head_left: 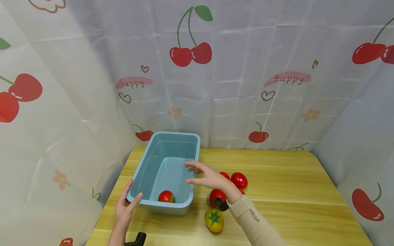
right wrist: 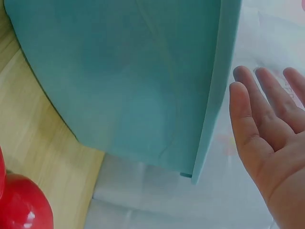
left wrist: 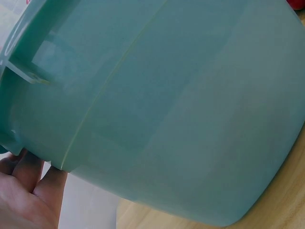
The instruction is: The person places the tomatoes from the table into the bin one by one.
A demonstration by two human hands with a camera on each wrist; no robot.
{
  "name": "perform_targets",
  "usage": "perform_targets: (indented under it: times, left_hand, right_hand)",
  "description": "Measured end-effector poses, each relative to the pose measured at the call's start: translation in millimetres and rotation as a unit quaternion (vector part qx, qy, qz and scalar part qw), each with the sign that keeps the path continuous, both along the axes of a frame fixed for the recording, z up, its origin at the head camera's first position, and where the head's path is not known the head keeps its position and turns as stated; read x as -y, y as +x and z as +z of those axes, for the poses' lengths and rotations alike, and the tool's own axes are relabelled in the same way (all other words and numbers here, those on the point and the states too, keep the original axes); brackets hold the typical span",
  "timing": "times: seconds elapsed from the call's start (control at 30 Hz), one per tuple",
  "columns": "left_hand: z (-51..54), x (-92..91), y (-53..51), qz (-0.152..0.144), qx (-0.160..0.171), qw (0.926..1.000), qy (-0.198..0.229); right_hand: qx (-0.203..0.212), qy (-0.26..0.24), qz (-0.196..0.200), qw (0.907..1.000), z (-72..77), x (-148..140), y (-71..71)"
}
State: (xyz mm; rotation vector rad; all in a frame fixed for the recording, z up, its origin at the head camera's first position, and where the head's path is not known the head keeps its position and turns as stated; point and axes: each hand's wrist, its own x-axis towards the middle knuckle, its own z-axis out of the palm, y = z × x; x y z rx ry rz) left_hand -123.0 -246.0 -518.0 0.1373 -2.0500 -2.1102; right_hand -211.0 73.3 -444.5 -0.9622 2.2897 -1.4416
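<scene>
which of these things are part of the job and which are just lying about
Likely in the job:
blue bin, held by the left grip
red fruit in the bin
red fruits beside it
yellow fruit, probably

Just there, it seems:
wooden table
cherry-print backdrop

Wood-grained tabletop (head_left: 292, 191), pale yellow, its edge rounded at 2 o'clock. Directly upon it: a blue bin (head_left: 172, 150), toward 10 o'clock; glossy red fruits (head_left: 239, 180), grouped and partly hidden, between 3 and 4 o'clock from the bin; a yellow, green-topped fruit (head_left: 214, 223), at 7 o'clock from these.
</scene>
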Motion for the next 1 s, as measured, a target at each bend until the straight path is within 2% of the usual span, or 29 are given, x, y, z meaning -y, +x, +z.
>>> perform_targets:
  times: [0.17,0.43,1.0]
  left_hand:
    - [-0.4,0.5,-1.0,0.0,0.007,1.0,0.002]
    - [-2.1,1.3,-2.3,0.003,0.011,0.9999,-0.004]
    - [-1.6,0.8,-0.5,0.004,0.011,0.9999,-0.011]
  right_hand:
    - [0.006,-0.005,-0.015,0.9999,5.5,-6,1.8]
    - [0.011,-0.036,-0.02,0.9991,32.4,-18,13.0]
    - [0.016,-0.064,-0.074,0.9951,23.7,-49,8.9]
